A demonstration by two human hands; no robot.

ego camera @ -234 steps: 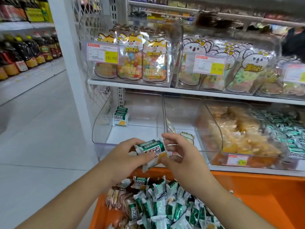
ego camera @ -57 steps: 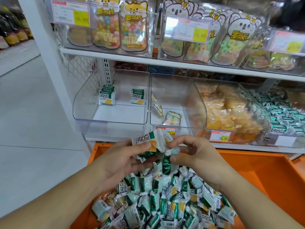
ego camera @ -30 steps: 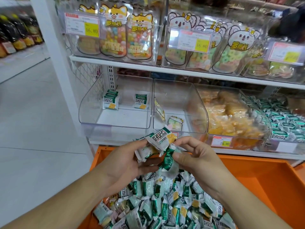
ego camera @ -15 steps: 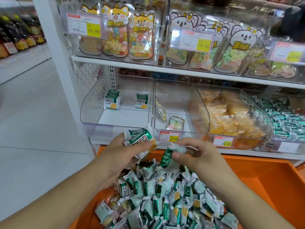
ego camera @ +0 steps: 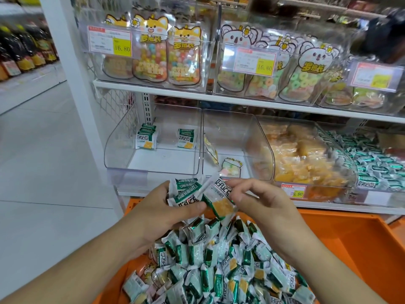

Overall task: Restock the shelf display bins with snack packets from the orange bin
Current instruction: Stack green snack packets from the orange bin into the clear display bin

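Far left, the clear bin (ego camera: 153,159) on the lower shelf is nearly bare: a short stack of packets (ego camera: 146,138) stands at its back left, one more packet just right of it. That, I reckon, is where these go.

My left hand (ego camera: 162,212) is curled round a small stack of packets (ego camera: 186,191), thumb pressed across the front, fingers behind. They look light, puffy little pillows, slick film with crimped ends. I judge they would slide off each other if I loosen up, so the thumb clamps the flat faces, not the flimsy seams.

My right hand (ego camera: 258,202) is pinching one packet (ego camera: 219,198) between thumb and forefinger near its top edge, the other fingers half curled and loose. The packet touches the stack in my left, tilted, its yellow biscuit picture facing me. What's inside looks like a biscuit, so probably brittle: a light pinch on the edges, no squeezing the middle.

Below both hands, the orange bin (ego camera: 361,249) holds a big heap of packets (ego camera: 219,270), all jumbled, near me.

Right of the bare bin, another clear bin with a couple of odd bags, then one full of yellow snacks (ego camera: 302,159), then green-wrapped ones far right.
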